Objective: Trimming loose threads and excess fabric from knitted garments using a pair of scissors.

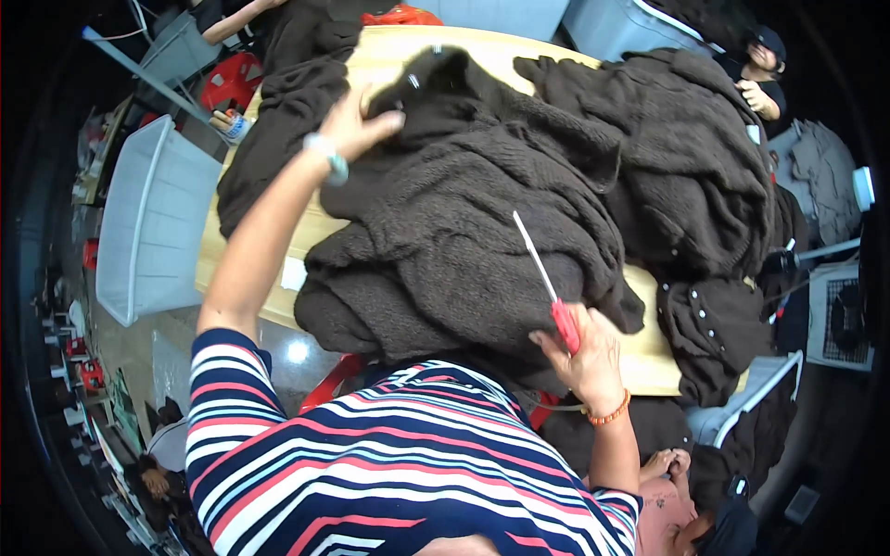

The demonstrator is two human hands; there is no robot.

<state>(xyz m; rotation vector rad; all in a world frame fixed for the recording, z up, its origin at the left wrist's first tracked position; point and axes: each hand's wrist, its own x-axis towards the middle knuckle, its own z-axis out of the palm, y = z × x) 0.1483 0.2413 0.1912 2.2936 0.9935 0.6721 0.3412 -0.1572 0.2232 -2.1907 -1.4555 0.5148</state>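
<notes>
Crowded workshop, with a long pale wooden table (241, 278) as the main surface. On the table, almost covering it: a big heap of dark brown knitted garments (482, 241), thick and folded over each other. Left of the table, on the floor: a large white plastic bin (148, 222). At the far right end of the table: another person in dark clothes and a cap (762, 69). Near edge of the table, lower right: a second person's clasped hands (666, 461). Left hand (357, 125), with a pale bracelet, stretched far over the table, fingers closed on the edge of the top brown garment. Right hand (584, 357), with an orange bead bracelet, at the near edge of the table, gripping the red handle of a thin white-bladed tool (542, 273), blade pointing up over the heap.
</notes>
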